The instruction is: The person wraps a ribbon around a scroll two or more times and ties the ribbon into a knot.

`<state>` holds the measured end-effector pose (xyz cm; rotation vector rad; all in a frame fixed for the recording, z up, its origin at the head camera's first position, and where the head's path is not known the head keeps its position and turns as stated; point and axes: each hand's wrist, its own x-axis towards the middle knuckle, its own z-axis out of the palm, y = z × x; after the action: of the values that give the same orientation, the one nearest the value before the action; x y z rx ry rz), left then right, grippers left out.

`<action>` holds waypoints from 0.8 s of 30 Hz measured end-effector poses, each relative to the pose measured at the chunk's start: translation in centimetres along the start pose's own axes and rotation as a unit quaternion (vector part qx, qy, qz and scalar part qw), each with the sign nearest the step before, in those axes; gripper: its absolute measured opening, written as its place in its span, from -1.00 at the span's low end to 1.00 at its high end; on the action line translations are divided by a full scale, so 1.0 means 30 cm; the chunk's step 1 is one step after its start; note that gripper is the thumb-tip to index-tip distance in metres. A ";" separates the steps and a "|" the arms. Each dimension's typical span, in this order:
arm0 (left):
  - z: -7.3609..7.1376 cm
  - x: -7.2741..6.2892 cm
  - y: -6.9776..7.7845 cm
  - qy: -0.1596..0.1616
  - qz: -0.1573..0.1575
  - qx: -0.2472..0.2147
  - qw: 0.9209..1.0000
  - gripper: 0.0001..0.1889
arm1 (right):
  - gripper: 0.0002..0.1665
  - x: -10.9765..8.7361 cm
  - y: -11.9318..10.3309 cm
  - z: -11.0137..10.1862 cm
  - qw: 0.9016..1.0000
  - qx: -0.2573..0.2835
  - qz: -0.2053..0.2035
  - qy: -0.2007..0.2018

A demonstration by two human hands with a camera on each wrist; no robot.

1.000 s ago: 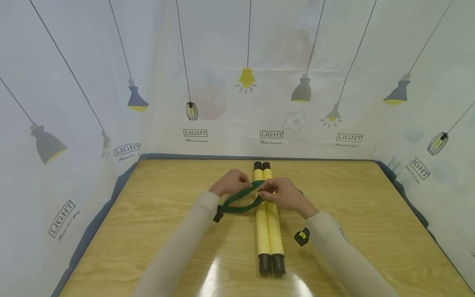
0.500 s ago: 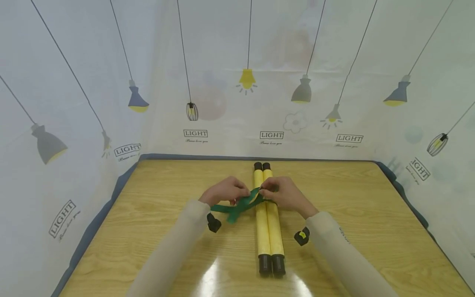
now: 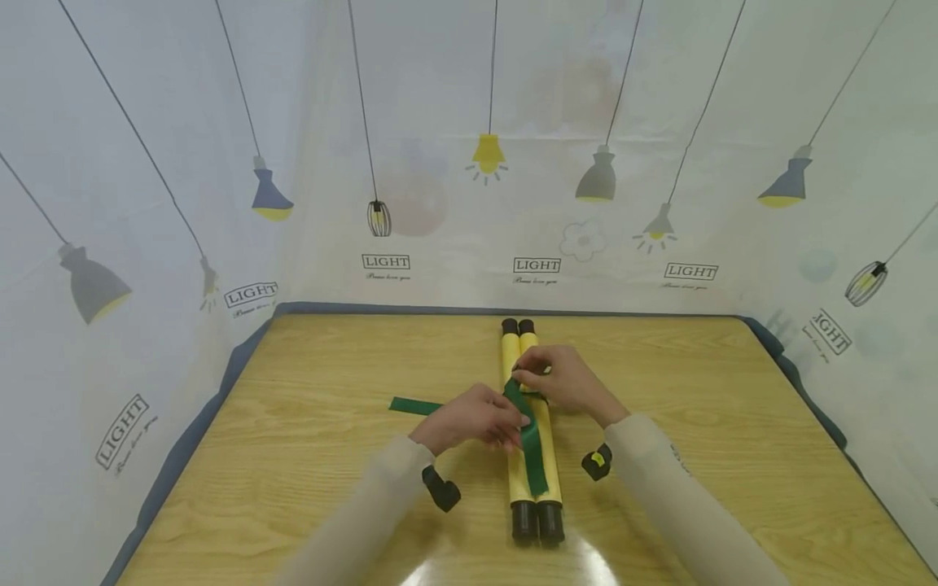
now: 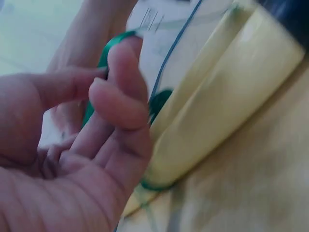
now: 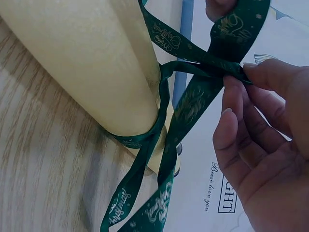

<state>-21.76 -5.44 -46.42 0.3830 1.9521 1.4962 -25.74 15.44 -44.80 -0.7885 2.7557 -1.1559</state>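
Note:
Two pale yellow tubes with black end caps lie side by side on the table, running away from me. A green ribbon with gold and white lettering passes around them. My right hand pinches crossed strands of the ribbon between thumb and fingertips, above the tubes. My left hand is lower and to the left, over the left tube, with the ribbon pinched at its fingertips. In the left wrist view, the ribbon bends over a finger of the left hand. One tail hangs down over the tubes; another sticks out leftward behind the left hand.
The wood-grain table is bordered by a blue-grey edge. Behind and beside it hang white sheets printed with lamps and the word LIGHT. Black wrist cameras hang below both wrists.
The left hand has moved right and toward me, drawing a ribbon tail down over the tubes; the earlier loop is gone from the left. The right hand keeps its pinch nearly in place.

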 end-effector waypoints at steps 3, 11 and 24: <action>0.066 0.002 0.005 0.015 -0.008 -0.022 1.000 -0.75 | -0.89 0.002 -0.002 -0.006 1.000 0.001 -0.007 -0.002; 0.189 0.034 0.029 0.044 0.013 -0.090 0.995 -0.67 | -0.88 0.008 -0.007 -0.018 1.000 -0.004 -0.007 -0.007; 0.103 0.002 0.040 0.081 0.012 0.055 0.995 -0.61 | -0.86 0.010 -0.008 -0.014 1.000 -0.001 -0.001 -0.022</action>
<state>-19.99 -2.70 -45.76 0.3425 2.1705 1.4795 -25.99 15.44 -44.29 -0.8064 2.7220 -1.1219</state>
